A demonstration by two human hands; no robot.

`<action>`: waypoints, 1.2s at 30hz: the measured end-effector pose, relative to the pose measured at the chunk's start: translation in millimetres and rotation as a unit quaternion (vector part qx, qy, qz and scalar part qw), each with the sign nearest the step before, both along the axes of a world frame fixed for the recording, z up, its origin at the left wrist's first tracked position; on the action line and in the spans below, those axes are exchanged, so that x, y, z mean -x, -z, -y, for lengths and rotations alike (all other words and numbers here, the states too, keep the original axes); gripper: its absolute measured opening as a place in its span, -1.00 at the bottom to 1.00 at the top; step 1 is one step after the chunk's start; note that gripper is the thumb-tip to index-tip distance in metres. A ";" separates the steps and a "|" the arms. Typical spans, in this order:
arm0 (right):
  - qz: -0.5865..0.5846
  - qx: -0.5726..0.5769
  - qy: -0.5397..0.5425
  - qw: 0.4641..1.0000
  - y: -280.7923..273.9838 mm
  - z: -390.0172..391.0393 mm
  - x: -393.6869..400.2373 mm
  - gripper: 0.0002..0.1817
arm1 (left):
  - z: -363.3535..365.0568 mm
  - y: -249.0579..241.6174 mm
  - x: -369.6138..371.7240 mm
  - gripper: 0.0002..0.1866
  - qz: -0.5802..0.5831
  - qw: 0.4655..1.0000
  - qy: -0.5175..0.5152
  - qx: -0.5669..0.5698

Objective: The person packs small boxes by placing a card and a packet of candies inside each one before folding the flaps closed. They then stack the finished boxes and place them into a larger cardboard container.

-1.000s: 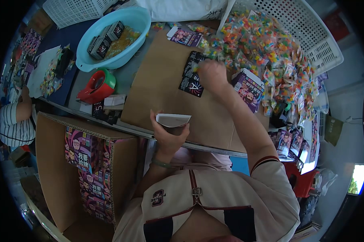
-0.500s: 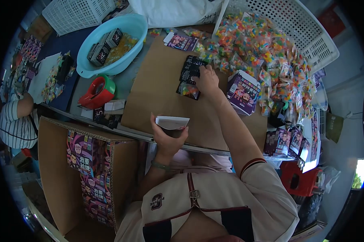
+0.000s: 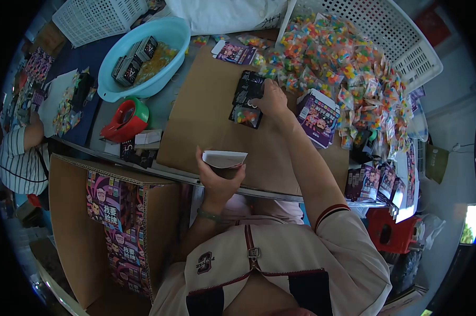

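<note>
My left hand (image 3: 220,181) is wrapped round a small box (image 3: 224,158) whose open end faces up, near the table's front edge. Farther forward, my right hand (image 3: 272,100) has its fingers on black packets (image 3: 247,89) lying on the brown cardboard sheet (image 3: 195,116). One packet with colourful candy (image 3: 247,117) showing lies at the near end of these. Just right of that hand stands a stack of purple printed boxes (image 3: 318,118). A flat purple box (image 3: 235,53) lies beyond the packets.
Candy bags (image 3: 343,63) are heaped before a white basket (image 3: 401,47). A blue basin (image 3: 105,79) and red-green tape dispenser (image 3: 124,121) are at left. A carton (image 3: 66,226) with purple boxes stands lower left. Another person's striped sleeve (image 3: 16,145) shows at far left.
My right hand has shifted very slightly over the black packets. My left hand keeps the box in the same place. The view has moved a little.
</note>
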State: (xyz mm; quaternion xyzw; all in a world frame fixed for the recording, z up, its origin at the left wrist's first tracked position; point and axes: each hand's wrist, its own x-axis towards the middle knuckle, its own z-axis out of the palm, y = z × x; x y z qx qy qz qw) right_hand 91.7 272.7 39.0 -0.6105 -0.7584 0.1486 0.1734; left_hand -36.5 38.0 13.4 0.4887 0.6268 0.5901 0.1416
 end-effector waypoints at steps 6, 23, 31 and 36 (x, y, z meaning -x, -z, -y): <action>-0.130 0.031 -0.002 0.991 18.3 -13.0 3.6 -0.58 | -0.6 2.0 0.4 0.17 0.010 1.000 -0.001 -0.002; -0.061 -0.062 -0.028 0.996 22.0 8.6 1.1 -0.39 | 1.6 0.8 -0.4 0.16 0.003 1.000 0.005 0.006; 0.063 0.001 -0.174 0.983 -1.1 55.2 0.1 -0.21 | 1.8 -2.7 -0.8 0.16 0.009 1.000 0.006 0.001; 0.072 0.065 -0.181 0.979 -25.9 49.6 -0.2 -0.33 | 1.2 -2.8 -0.5 0.16 -0.010 1.000 0.006 -0.013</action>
